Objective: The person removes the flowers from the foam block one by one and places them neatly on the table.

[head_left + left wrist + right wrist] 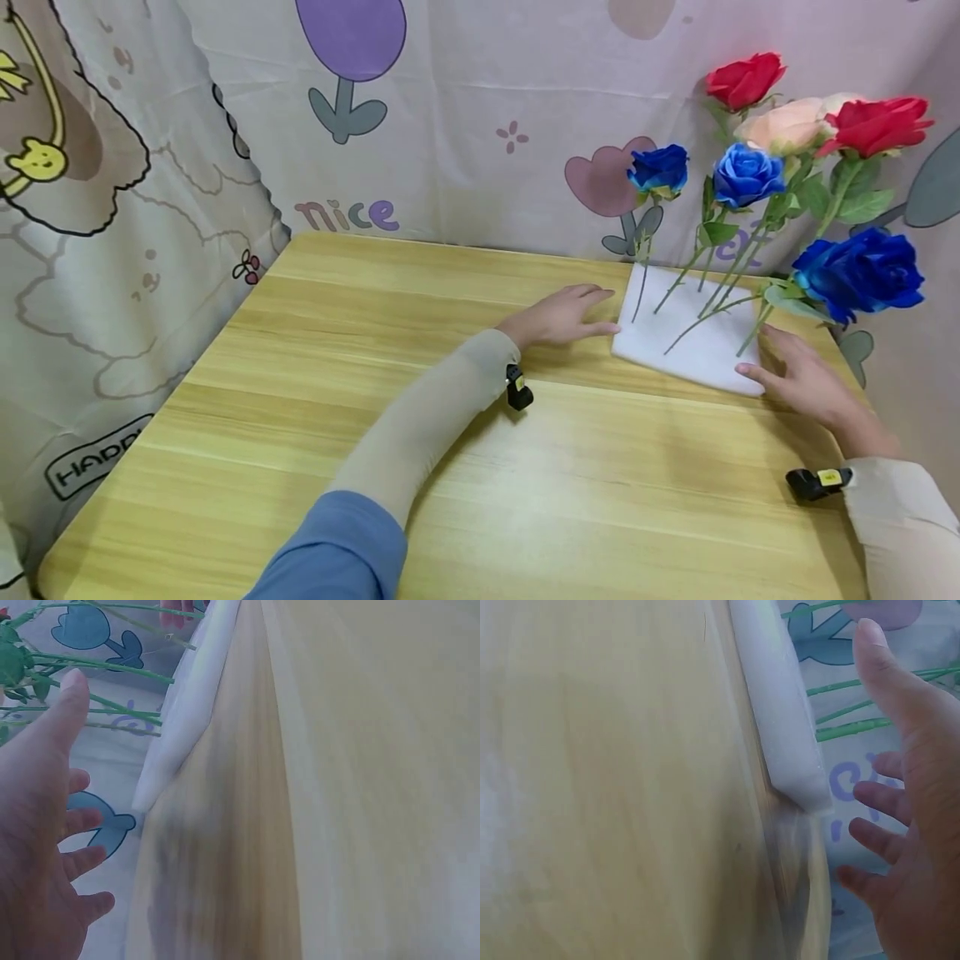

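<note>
A white foam block (641, 340) lies on the table, with several rose stems standing in it at different tilts. Blue roses (747, 175), red roses (877, 127) and a peach flower (782, 125) top the stems. One large blue rose (862, 271) leans low to the right. At the block's left edge is my left hand (564, 318), fingers extended, holding nothing. My right hand (806, 383) is at the right side, its thumb by the front right corner, fingers spread in the right wrist view. Whether either hand touches the foam, I cannot tell.
The wooden table (300, 417) ends just behind the block, against a printed curtain (465, 150). More curtain hangs along the left side. The table's right edge runs close to my right hand. Some flower heads overhang the back and right edges.
</note>
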The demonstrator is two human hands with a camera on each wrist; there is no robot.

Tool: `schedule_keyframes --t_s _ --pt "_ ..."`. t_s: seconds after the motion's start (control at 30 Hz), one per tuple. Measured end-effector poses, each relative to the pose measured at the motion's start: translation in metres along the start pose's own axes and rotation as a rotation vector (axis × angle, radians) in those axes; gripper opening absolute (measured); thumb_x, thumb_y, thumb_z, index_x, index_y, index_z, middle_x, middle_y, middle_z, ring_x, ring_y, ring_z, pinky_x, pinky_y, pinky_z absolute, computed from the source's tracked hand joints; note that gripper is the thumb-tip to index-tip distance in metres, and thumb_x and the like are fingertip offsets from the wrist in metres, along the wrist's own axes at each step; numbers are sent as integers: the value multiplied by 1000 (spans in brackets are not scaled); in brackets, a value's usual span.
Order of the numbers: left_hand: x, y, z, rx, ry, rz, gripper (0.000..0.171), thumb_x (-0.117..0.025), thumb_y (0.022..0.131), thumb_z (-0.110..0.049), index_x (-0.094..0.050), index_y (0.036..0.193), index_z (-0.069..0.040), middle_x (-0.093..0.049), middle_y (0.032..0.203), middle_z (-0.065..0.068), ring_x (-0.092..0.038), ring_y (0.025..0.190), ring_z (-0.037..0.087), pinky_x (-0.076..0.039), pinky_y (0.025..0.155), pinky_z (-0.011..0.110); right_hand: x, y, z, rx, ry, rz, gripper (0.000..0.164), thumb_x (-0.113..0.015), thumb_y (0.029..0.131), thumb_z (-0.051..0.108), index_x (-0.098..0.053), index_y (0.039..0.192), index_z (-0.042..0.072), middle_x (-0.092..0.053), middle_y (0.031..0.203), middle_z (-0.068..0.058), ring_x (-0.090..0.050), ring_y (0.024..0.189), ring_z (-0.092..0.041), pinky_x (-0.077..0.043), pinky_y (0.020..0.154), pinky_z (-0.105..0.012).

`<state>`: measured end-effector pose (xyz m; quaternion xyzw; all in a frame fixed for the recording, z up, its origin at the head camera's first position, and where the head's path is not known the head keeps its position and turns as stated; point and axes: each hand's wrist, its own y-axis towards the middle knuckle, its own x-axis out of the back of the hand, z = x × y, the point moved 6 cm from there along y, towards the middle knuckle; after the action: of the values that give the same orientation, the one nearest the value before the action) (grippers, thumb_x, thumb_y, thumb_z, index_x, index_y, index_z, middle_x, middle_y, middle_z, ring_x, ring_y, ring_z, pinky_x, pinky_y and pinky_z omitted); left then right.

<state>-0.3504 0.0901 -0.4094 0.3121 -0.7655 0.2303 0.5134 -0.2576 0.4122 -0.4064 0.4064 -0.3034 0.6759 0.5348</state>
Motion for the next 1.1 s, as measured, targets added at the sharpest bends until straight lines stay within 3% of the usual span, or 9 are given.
schedule_keyframes --t_s 0.27,0.47,0.73,1.1 --pt "-8 26 -15 14 17 45 86 -32 90 -77 -20 157 -25 -23 160 0 -18 146 17 -12 120 31 -4 4 -8 7 -10 48 89 -64 95 37 -15 151 -10 -17 148 -42 -13 135 -60 -10 108 -72" --pt "-16 40 -20 36 51 69 87 -31 90 -78 -17 158 -25 -22 160 -1 -17 146 17 -12 120 33 -10 7 -9 -20 -4 81 93 -66 93 41 -13 154 -5 -17 148 -41 -15 134 -61 -13 104 -75" --pt "-27 49 -23 115 54 127 89 -30 88 -80 -13 158 -28 -14 162 -6 -10 148 15 -9 121 39 -14 10 -6 -41 -62 98 92 -68 90 47 -23 151 -7 -20 148 -39 -18 133 -60 -20 99 -77" --pt "-38 54 -24 129 112 175 92 -32 87 -80 -10 158 -28 1 163 -13 1 148 13 -2 120 37 -16 12 -8 -49 -96 89 92 -71 87 49 -31 147 -9 -21 149 -37 -22 131 -61 -24 96 -76"
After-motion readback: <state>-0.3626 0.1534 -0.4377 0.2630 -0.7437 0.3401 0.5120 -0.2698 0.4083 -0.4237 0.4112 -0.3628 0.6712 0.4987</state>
